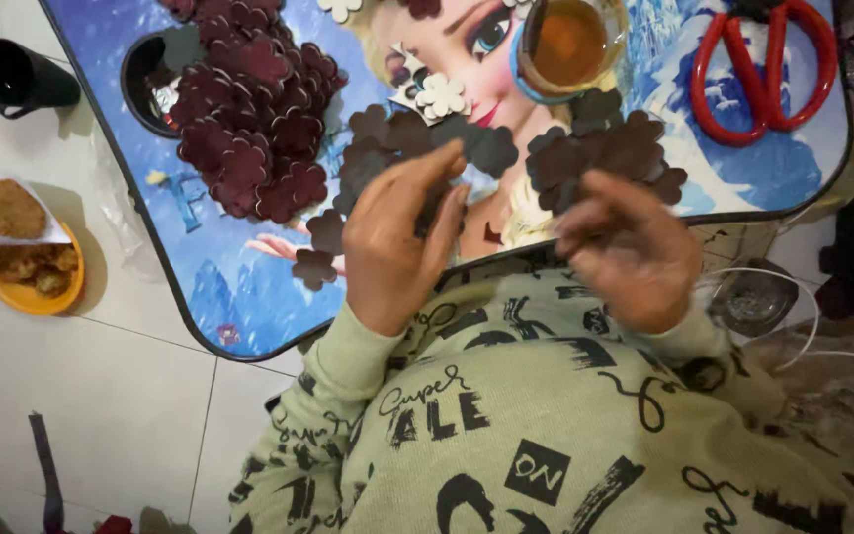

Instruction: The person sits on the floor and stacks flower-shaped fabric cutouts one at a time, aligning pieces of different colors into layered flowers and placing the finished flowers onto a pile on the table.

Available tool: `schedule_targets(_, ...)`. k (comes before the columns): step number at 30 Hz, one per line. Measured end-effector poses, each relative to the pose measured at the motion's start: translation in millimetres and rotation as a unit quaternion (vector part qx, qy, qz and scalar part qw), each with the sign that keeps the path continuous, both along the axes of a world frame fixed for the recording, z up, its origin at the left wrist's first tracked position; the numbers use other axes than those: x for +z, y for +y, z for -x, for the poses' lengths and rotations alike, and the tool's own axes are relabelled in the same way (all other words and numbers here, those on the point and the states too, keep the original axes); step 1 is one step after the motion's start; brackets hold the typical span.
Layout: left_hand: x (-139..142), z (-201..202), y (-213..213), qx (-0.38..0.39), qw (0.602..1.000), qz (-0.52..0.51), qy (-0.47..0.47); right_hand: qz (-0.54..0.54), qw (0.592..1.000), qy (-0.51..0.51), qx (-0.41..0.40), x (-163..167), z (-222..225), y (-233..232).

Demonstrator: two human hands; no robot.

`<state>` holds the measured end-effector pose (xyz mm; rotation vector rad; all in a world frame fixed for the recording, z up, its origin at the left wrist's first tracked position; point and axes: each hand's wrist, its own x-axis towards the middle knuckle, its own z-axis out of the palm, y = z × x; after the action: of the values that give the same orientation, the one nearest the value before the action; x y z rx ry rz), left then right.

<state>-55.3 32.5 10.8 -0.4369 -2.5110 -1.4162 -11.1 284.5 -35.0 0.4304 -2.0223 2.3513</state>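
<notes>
Glossy printed tray (pixel 249 297) | left hand (pixel 392 237) grip pinches dark scalloped flower cutout (pixel 437 203) | right hand (pixel 630 252) grip unclear

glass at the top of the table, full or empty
Partly full: the glass stands upright on the table, with amber liquid visible through its open rim.

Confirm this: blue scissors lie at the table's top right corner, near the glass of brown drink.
Wrong colour. The head view shows the scissors have red handles, not blue. They do lie at the table's top right corner, near the glass of brown drink.

both hands (pixel 402 237) (pixel 630 252) raised, fingers curled, close together
</notes>
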Motion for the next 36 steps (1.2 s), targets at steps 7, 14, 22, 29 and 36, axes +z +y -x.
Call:
schedule_targets(7,-3,70,32,-0.069,0.992,0.052,0.087,-0.013,0.984,-0.043,-0.175,24,35,35)
schedule_targets(14,-8,57,55,-0.045,0.995,0.074,0.041,-0.249,0.946,-0.047,-0.200,39,23,58)
schedule_targets(22,-12,22,70,-0.178,0.982,0.059,0.028,-0.410,0.899,0.046,-0.148,46,19,66)
schedule_targets(29,-24,23,74,-0.200,0.965,0.126,0.114,-0.436,0.885,0.053,-0.157,33,15,63)
schedule_targets(36,-29,20,76,-0.178,0.969,0.132,0.106,-0.393,0.905,0.004,-0.165,19,4,88)
